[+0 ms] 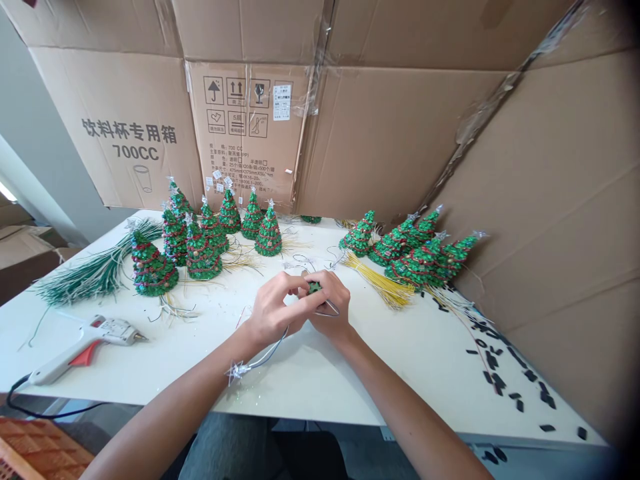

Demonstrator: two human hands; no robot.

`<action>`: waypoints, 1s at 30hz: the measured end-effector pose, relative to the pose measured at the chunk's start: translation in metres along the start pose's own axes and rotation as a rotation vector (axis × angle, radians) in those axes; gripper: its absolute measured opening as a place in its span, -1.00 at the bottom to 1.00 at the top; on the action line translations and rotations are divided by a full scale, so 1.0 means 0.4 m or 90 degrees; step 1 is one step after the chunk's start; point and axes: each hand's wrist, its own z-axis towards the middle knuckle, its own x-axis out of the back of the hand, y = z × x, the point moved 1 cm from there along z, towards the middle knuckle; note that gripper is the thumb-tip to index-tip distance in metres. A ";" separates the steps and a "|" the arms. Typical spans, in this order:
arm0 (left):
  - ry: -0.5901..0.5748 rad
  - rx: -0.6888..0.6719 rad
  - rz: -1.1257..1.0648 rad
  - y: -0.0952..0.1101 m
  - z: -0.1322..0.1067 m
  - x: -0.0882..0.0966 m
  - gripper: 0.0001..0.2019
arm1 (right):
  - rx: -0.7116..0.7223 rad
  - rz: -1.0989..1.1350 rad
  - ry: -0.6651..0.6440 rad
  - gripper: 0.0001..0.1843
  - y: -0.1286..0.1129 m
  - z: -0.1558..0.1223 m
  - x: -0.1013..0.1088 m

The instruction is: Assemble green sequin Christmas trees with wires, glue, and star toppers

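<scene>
From my remote view, the left hand (273,310) and the right hand (330,303) are together above the white worktop (360,380), their fingers clamped from both sides on a small green tinsel piece (314,287), which is mostly hidden between them. A thin silver wire (267,350) runs from the hands to a small silver star (237,372) beside the left forearm. Just to the right of the hands lies a bundle of yellow wires (377,280). Beyond them, upright green sequinned cone trees with red garlands (200,250) stand in a cluster at the left, while similar trees (419,261) lie tilted in a group at the right. A bundle of green-wrapped wires (95,277) and a white-and-orange hot glue gun (95,343) rest at the left, and black scraps (515,373) are scattered along the right edge, below a brown cardboard wall (550,167).
</scene>
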 end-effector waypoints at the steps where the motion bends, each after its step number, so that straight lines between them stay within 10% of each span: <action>1: -0.003 -0.009 0.002 0.001 0.000 0.000 -0.62 | -0.001 -0.001 -0.001 -0.91 0.000 0.000 0.000; 30: 0.010 0.042 -0.054 0.003 0.000 -0.001 -0.93 | 0.025 -0.004 -0.003 -0.89 -0.005 0.003 -0.002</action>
